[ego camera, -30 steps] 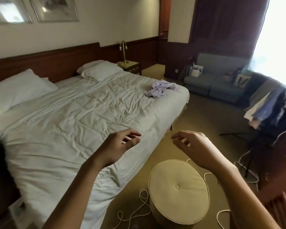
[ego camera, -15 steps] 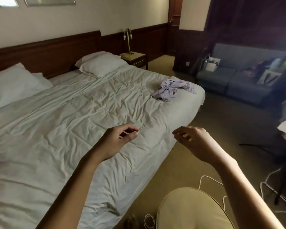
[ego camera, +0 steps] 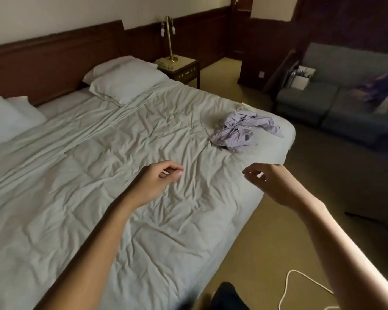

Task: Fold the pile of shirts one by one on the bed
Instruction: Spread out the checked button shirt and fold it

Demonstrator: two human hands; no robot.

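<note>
A crumpled lilac shirt [ego camera: 244,130] lies in a heap near the far right corner of the bed [ego camera: 99,171], which is covered in a wrinkled pale sheet. My left hand [ego camera: 157,182] hovers over the middle of the sheet, fingers loosely curled, holding nothing. My right hand [ego camera: 271,182] hangs over the bed's right edge, fingers apart and curled, also with nothing in it. Both hands are well short of the shirt.
Two white pillows [ego camera: 123,81] lie against the dark wooden headboard. A nightstand [ego camera: 182,68] with a brass lamp stands beyond the bed. A blue sofa [ego camera: 336,101] with bags is at the right. A white cord [ego camera: 300,285] lies on the carpet.
The view has moved forward and toward the bed; the round stool has dropped out of sight. Both hands have stayed raised and apart, now nearer the lilac shirt.
</note>
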